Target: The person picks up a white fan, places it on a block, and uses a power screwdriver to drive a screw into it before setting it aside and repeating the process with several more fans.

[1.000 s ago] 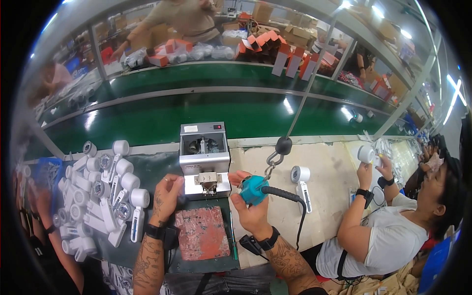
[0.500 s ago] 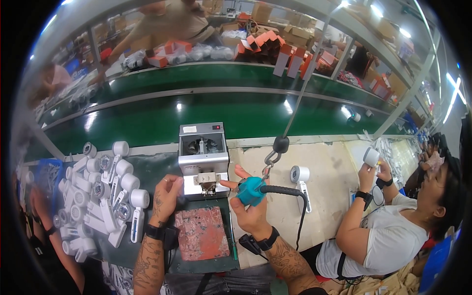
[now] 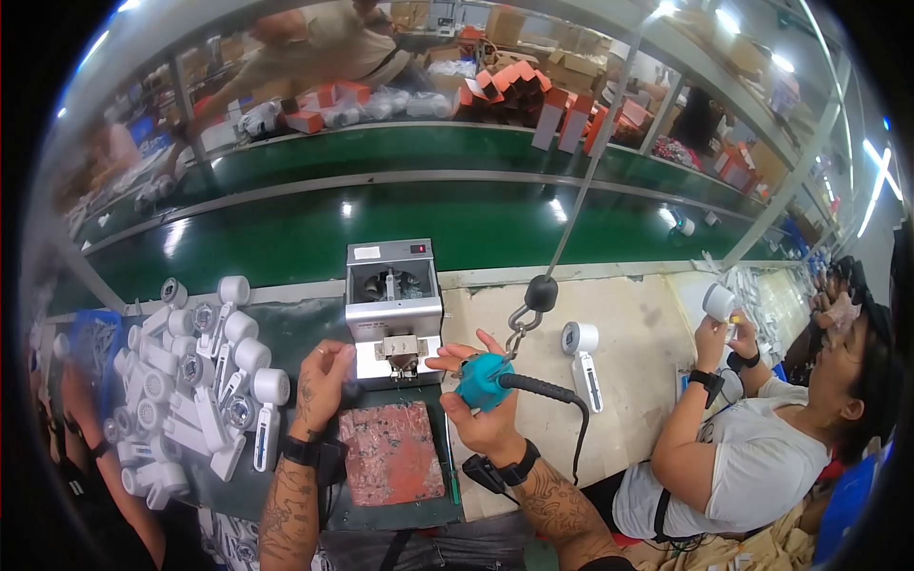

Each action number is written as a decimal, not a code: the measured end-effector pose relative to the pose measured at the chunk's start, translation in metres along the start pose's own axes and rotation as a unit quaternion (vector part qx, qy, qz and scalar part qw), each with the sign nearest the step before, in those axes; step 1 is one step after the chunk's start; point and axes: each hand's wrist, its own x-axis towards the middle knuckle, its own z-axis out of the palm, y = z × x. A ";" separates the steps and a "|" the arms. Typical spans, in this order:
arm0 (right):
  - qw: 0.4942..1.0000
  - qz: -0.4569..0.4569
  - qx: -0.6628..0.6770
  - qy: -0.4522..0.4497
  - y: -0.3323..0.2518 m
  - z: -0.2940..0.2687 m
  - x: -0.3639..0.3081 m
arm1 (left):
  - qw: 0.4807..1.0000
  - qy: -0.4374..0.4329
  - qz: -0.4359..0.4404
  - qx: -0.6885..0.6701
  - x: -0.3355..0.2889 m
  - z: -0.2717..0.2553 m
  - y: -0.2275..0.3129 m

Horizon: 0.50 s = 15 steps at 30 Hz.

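My right hand (image 3: 488, 425) is around a teal electric screwdriver (image 3: 484, 383), its thumb on the near side and a few fingers stretched toward the machine. The tool hangs by a hook and chain, with a black cord running off to the right. Left of the silver screw feeder (image 3: 393, 315), my left hand (image 3: 325, 383) has thumb and fingertips pinched together; whatever they may hold is too small to make out. Between my forearms lies a worn reddish square pad (image 3: 392, 455). The screwdriver's lower end is hidden by my right hand.
White handheld fans (image 3: 195, 366) are heaped at the left. One white handheld fan (image 3: 584, 360) lies on the cardboard sheet (image 3: 638, 333) at right. A co-worker (image 3: 733, 428) at right holds a white part. A green conveyor (image 3: 305, 228) runs behind, with orange boxes beyond.
The screwdriver and my right hand have shifted slightly down, and the hook has tilted. My right fingers are spread a little more. My left hand has hardly moved.
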 end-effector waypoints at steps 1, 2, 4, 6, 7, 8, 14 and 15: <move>1.000 -0.002 -0.013 -0.012 0.000 -0.001 0.000 | 1.000 -0.002 0.003 0.003 0.000 0.000 0.000; 1.000 -0.002 -0.013 -0.012 0.001 -0.001 0.000 | 1.000 -0.002 0.003 0.003 0.001 0.001 0.000; 1.000 -0.005 0.001 0.008 0.002 0.002 0.000 | 1.000 -0.001 0.001 -0.011 0.001 0.001 -0.001; 1.000 -0.011 -0.013 0.010 -0.001 0.000 0.002 | 1.000 0.001 0.000 -0.001 0.000 0.001 0.001; 0.999 -0.017 -0.029 0.012 -0.002 -0.001 0.003 | 1.000 0.001 0.001 0.007 0.000 0.001 0.002; 0.999 -0.017 -0.030 0.012 -0.001 0.000 0.001 | 1.000 0.001 0.001 0.007 0.000 0.001 0.002; 0.997 0.048 0.050 -0.026 0.007 0.003 -0.012 | 1.000 0.005 -0.001 0.005 0.000 0.002 0.003; 0.991 0.061 0.117 -0.001 0.004 0.006 -0.012 | 1.000 0.005 -0.003 0.002 0.000 0.001 0.002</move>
